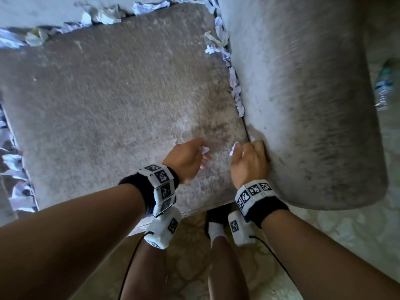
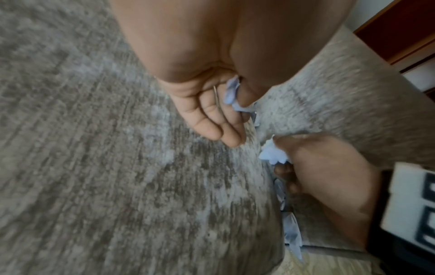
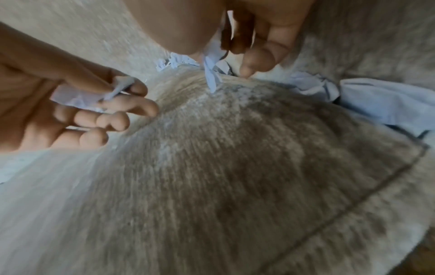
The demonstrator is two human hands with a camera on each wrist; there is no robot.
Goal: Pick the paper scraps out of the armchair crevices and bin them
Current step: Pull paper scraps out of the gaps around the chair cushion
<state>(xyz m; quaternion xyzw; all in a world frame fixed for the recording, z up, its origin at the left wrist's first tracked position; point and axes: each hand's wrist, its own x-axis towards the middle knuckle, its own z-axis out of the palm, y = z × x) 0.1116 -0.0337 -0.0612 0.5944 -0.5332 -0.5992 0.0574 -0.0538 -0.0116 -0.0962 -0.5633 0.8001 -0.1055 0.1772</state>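
The grey armchair seat cushion fills the head view, with the right armrest beside it. White paper scraps line the right crevice, and more scraps sit along the back one. My left hand hovers over the cushion's front right part and pinches a small scrap. My right hand is at the front end of the right crevice, curled round another scrap. In the right wrist view its thumb and fingers pinch a paper strip. The left wrist view shows the left-hand scrap.
More scraps fill the left crevice. A plastic bottle lies on the floor right of the armrest. My foot in a white sock stands on the patterned floor before the chair. No bin is in view.
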